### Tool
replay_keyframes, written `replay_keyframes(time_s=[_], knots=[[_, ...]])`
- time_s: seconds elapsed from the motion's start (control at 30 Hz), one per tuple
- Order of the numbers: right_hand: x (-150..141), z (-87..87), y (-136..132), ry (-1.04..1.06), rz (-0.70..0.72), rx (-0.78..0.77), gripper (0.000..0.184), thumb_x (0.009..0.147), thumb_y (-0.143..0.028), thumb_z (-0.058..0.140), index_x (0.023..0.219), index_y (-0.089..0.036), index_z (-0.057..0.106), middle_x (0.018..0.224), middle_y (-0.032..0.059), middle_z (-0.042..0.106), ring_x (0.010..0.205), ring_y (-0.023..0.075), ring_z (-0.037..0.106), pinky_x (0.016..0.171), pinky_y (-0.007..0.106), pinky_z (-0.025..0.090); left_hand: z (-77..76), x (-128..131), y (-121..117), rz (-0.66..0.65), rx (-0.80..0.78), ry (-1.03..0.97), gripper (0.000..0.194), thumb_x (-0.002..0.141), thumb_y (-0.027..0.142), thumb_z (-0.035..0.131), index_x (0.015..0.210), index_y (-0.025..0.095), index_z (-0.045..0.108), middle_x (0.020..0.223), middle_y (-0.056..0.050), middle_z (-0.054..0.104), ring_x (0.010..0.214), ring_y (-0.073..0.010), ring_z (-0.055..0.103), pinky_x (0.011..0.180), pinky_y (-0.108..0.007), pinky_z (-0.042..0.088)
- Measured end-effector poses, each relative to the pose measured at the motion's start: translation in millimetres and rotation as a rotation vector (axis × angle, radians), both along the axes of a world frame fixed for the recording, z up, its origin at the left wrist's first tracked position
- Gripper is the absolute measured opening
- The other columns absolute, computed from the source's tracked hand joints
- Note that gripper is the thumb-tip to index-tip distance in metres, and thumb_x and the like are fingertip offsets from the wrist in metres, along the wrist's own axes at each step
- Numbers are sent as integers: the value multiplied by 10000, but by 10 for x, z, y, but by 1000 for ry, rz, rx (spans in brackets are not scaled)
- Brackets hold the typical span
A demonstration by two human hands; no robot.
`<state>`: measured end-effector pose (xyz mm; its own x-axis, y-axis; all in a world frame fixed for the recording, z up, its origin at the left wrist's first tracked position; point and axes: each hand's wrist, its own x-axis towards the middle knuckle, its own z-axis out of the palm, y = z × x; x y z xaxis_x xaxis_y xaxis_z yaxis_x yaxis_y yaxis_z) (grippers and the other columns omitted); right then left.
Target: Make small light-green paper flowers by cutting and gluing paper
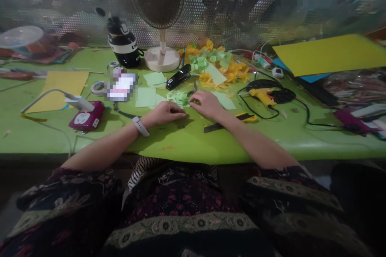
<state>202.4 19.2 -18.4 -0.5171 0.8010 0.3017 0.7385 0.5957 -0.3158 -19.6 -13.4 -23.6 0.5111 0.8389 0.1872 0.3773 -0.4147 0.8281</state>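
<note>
Resting on the green table, my left hand (167,113) has its fingers stretched to the right, with a gap below the thumb and nothing visible in it. Opposite it, my right hand (205,103) is curled, fingertips pressed together beside a small heap of cut light-green paper strips (178,98); whatever they pinch is too small to make out. Just behind those fingers a pair of scissors (195,86) is partly hidden. Under my right wrist lies a yellow-and-black utility knife (245,117). Square green paper sheets (145,97) and a black stapler (178,77) lie behind my hands.
Orange and green paper flowers (217,62) are heaped at the back beside a white fan (162,59) and a dark bottle (125,44). A yellow glue gun (263,96) with a looping cord lies right. A purple power socket (87,116) with a plugged-in charger stands left.
</note>
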Motion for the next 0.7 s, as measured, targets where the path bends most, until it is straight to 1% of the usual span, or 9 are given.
replay_keyframes(time_s=[0.07,0.13,0.2,0.3,0.37,0.47,0.6,0.7], knots=[[16,3,11,17,12,-18,123,905,-237,618,838,-184,707,926,86,688,815,217,594,682,333,405,17,-7,-7,34,-35,-69,217,758,418,770,744,203,804,671,-43,720,556,-133,571,511,-251,410],[34,14,18,51,16,-43,126,902,-229,609,840,-189,712,923,79,693,804,210,600,675,327,409,38,-12,-6,106,-61,-175,240,773,421,765,742,185,798,644,-41,703,527,-117,543,481,-239,391],[54,34,23,95,11,-65,120,891,-221,610,851,-191,719,921,76,699,797,207,605,683,331,420,61,-15,8,196,-59,-292,230,786,400,764,774,174,798,661,-42,707,539,-108,546,493,-230,409],[80,74,28,183,-2,-94,103,866,-227,635,852,-189,730,898,69,707,783,198,608,711,338,443,86,-22,51,323,-41,-452,184,782,328,777,864,165,796,756,-54,737,640,-114,606,609,-235,492],[91,97,31,254,0,-124,97,848,-241,655,846,-186,735,882,63,714,765,187,607,727,340,459,89,-30,85,377,-33,-522,182,784,280,774,921,161,787,809,-61,745,705,-118,632,689,-240,518],[94,114,28,364,11,-195,108,829,-267,669,843,-185,738,869,52,725,736,172,605,727,339,478,78,-38,112,401,-13,-540,208,791,244,761,982,162,767,888,-69,750,773,-120,647,748,-242,525],[78,118,13,477,42,-322,137,804,-298,682,843,-176,730,837,46,727,732,165,616,729,336,494,72,-21,89,390,-3,-484,224,786,254,758,987,158,740,977,-80,741,836,-140,657,757,-252,534],[67,126,-1,526,68,-401,160,783,-317,698,840,-169,722,820,46,725,736,166,624,736,339,504,59,-9,74,388,5,-477,300,763,253,766,1044,168,704,1094,-85,719,929,-162,665,799,-271,550]])
